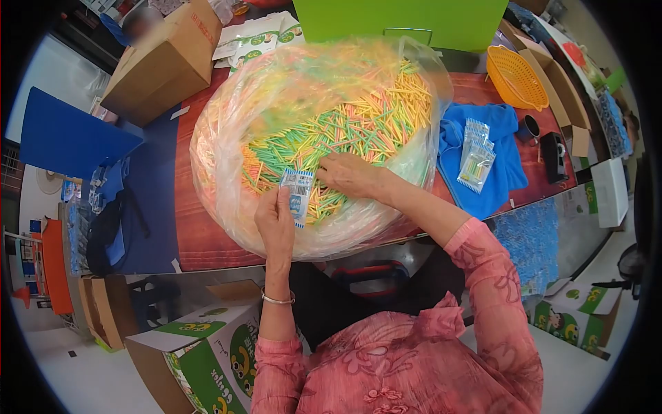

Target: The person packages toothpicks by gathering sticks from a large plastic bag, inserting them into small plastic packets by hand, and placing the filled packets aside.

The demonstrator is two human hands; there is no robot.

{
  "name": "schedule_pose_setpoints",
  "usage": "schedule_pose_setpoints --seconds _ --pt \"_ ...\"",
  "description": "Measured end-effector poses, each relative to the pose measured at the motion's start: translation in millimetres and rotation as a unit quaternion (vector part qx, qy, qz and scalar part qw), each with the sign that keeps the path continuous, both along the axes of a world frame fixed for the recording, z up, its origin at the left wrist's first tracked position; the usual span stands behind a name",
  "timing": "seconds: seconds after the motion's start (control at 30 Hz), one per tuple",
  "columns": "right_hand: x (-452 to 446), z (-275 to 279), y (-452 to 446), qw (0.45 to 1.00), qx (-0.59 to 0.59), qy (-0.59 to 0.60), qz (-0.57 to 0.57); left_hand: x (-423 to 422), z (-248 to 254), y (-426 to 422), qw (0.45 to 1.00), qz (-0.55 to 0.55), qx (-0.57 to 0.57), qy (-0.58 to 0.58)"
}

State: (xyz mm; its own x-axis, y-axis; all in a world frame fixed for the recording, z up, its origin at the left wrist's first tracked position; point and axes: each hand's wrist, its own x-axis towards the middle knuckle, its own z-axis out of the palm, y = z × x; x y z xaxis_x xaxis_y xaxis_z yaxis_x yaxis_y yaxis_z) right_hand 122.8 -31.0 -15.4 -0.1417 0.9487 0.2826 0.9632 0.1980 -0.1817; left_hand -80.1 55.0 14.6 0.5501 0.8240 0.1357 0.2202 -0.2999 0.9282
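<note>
A large transparent plastic bag (227, 148) lies open on the bench (207, 245), filled with short sticks (345, 127) in green, yellow, orange and pink. Over the near part of the bag's opening, the left hand (276, 219) pinches a small printed packet (298, 194) between thumb and fingers, holding it roughly upright. The right hand (350, 174) is just beside it, its bent fingertips down among the sticks; whether they are closed on any cannot be told.

To the right of the bag, a blue cloth (507, 181) carries several packets (477, 165), with a dark mug (528, 128) just beyond its edge. A yellow plastic basket (503, 84) sits farther off on that same side, a cardboard box (155, 72) stands beyond the bag to the left, and a bright green panel (400, 17) rises behind it.

The thin packet looks likely to crumple or slip if the pinch is tightened or loosened too much. The sticks appear slender and might snap under a hard grip, or scatter if several were lifted at once. The bag's loose film could also fold inward and catch a wrist, and a tug on it might spill sticks onto the bench.
</note>
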Motion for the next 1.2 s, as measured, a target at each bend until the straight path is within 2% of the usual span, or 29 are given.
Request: schedule_pose_setpoints --seconds 0.13,0.33,0.43,0.53,0.63,0.73,0.8,0.87,0.93,1.03,1.07,1.2 --pt "-3.1 3.7 0.1 0.999 -0.037 -0.024 -0.021 -2.0 0.6 4.1 1.0 -0.014 -0.001 0.026" --pt "4.6 1.7 0.9 0.995 -0.097 0.014 -0.03 0.4 -0.1 0.4 0.997 -0.017 0.075 0.014" --pt "12.8 -1.7 4.1 0.988 -0.102 0.085 -0.078 1.0 -2.8 -0.5 0.988 -0.016 0.15 0.039" --pt "30.8 2.3 -0.1 0.975 -0.011 0.209 -0.076 -0.2 2.8 -2.5 0.962 -0.061 0.239 0.113" --pt "41.0 9.2 -3.8 0.909 -0.072 0.376 -0.166 4.9 22.8 -13.0 0.911 -0.053 0.359 0.197" --pt "44.0 18.9 -7.0 0.885 -0.084 0.42 -0.185 25.4 29.8 -8.9 0.941 -0.044 0.323 0.092" --pt "41.6 25.4 -5.4 0.887 -0.082 0.421 -0.172 43.9 1.2 10.2 0.975 -0.112 0.187 0.036" --pt "30.5 50.0 -4.1 0.902 -0.104 0.383 -0.169 75.4 -15.4 5.7 0.992 -0.104 -0.053 -0.04" --pt "17.7 59.7 -4.9 0.901 -0.076 0.403 -0.143 89.2 12.6 -7.8 0.964 -0.166 -0.198 -0.067" --pt "14.7 52.4 0.1 0.901 -0.084 0.39 -0.168 109.9 -6.7 -26.3 0.881 -0.151 -0.375 -0.244" --pt "14.1 46.3 2.5 0.901 -0.095 0.379 -0.186 116.1 -30.4 -23.1 0.878 -0.135 -0.384 -0.25" --pt "5.5 34.6 -0.6 0.904 -0.042 0.367 -0.215 121.9 -40.1 -28.4 0.839 -0.084 -0.453 -0.289"
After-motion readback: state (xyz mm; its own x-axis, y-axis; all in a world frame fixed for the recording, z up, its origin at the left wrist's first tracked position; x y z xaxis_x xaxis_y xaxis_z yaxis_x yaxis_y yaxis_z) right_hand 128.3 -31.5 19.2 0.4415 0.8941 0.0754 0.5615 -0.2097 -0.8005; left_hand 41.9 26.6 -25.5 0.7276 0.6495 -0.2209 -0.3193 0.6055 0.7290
